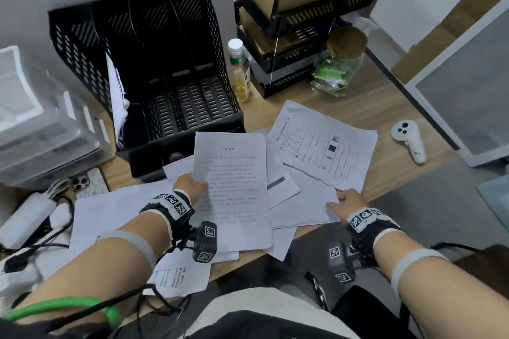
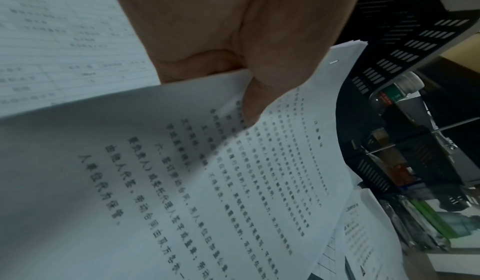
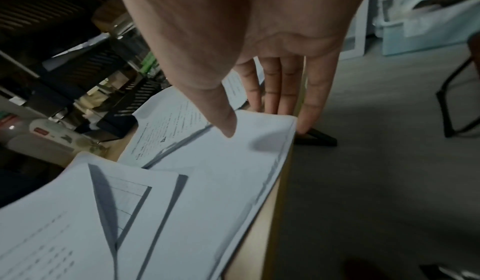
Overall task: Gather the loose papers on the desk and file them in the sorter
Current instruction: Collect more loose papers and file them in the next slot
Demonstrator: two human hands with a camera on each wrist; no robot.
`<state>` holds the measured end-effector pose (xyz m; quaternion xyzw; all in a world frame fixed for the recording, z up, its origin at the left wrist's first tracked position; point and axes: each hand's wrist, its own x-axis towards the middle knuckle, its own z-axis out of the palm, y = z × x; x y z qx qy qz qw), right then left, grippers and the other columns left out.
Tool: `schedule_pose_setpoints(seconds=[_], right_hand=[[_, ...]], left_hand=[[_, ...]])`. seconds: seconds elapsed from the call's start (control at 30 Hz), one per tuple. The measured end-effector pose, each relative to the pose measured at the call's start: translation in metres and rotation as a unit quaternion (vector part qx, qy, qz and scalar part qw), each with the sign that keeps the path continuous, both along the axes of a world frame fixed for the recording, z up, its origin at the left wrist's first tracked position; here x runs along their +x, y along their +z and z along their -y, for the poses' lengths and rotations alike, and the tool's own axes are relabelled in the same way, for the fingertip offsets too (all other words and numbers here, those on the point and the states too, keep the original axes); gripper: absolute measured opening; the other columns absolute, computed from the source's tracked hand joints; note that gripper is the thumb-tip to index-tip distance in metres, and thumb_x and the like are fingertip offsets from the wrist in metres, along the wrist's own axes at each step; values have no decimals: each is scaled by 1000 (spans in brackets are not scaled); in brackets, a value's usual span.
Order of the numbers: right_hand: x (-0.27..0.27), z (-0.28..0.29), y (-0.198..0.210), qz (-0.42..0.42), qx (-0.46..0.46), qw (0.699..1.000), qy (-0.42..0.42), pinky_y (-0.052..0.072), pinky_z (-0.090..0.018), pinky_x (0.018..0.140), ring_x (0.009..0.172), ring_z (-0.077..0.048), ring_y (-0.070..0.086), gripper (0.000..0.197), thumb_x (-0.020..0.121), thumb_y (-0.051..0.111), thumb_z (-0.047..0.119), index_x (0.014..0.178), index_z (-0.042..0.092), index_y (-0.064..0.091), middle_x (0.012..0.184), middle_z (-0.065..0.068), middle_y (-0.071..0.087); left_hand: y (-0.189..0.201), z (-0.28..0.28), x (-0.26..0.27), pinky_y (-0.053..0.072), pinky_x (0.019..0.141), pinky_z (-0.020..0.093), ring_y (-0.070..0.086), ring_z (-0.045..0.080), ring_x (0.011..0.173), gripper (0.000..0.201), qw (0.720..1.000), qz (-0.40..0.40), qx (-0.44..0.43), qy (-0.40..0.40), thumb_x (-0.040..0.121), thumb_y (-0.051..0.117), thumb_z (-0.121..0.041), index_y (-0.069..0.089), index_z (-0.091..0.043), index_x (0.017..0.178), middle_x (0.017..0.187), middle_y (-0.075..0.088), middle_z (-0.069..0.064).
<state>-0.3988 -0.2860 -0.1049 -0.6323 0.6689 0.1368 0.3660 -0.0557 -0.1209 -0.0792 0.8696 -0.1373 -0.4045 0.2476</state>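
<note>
L hand (image 1: 192,183) fingertips hidden under stapled doc (image 1: 234,190).

Papers (image 1: 234,187): matt white paper. Sorter (image 1: 154,63): black perforated plastic. Desk (image 1: 371,102): smooth wood grain. Jar (image 1: 338,69): clear glass.

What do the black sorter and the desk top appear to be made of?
Sorter: probably matte black plastic; moulded slotted walls and dividers, though painted metal cannot be ruled out. Desk: light wood-grain surface, likely laminate rather than solid wood; even, low-sheen grain.
</note>
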Motion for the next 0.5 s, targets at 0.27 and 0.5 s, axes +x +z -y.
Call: schedule_pose_setpoints(seconds=[0.27, 0.5], right_hand=[[24, 0, 15, 134, 70, 988, 9, 50, -29, 57, 56, -23, 65, 26, 77, 54, 21, 93, 6, 67, 68, -8, 74], [42, 32, 81, 224, -112, 968, 10, 55, -27, 56, 69, -27, 70, 24, 91, 45, 18, 106, 22, 64, 91, -10, 73]], left_hand=[[-6, -18, 11, 53, 100, 52, 67, 38, 109, 27, 999, -30, 2, 34, 91, 62, -14, 71, -7, 116, 119, 72, 18], [-1, -26, 19, 53, 101, 51, 66, 39, 112, 33, 999, -43, 22, 18, 91, 60, -17, 68, -8, 122, 122, 70, 17]])
